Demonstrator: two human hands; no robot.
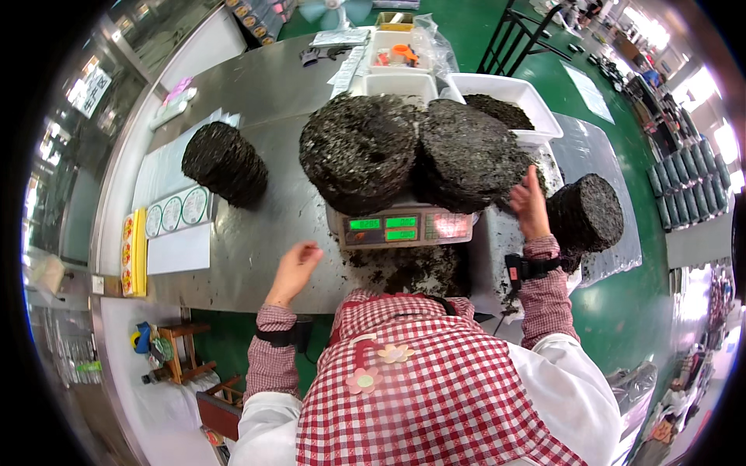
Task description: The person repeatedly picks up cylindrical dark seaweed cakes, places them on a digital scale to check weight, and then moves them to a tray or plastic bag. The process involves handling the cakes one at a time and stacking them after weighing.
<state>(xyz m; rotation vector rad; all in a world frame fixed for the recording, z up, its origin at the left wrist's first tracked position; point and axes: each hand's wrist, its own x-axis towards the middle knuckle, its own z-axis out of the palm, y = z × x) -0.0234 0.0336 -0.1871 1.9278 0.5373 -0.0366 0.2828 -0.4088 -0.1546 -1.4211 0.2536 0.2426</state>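
Two thick stacks of dark, dried, round seaweed sheets lean together at the digital scale: a left stack (358,151) and a right stack (466,148). The scale's front panel (402,227) shows lit green displays below them. My right hand (529,204) is beside the right stack's outer edge, thumb up and nothing visible in it; whether it touches the stack is unclear. Over the steel table, left of the scale, my left hand (296,271) hovers with loosely curled fingers and no object. A smaller seaweed stack (224,166) stands farther left.
Another seaweed stack (586,212) rests at the right. Behind the scale, a white plastic bin (545,110) holds dark flakes. Loose fragments (419,268) litter the steel table (245,250) before me. Round labels (178,211) lie left; a wooden stool (183,349) stands below.
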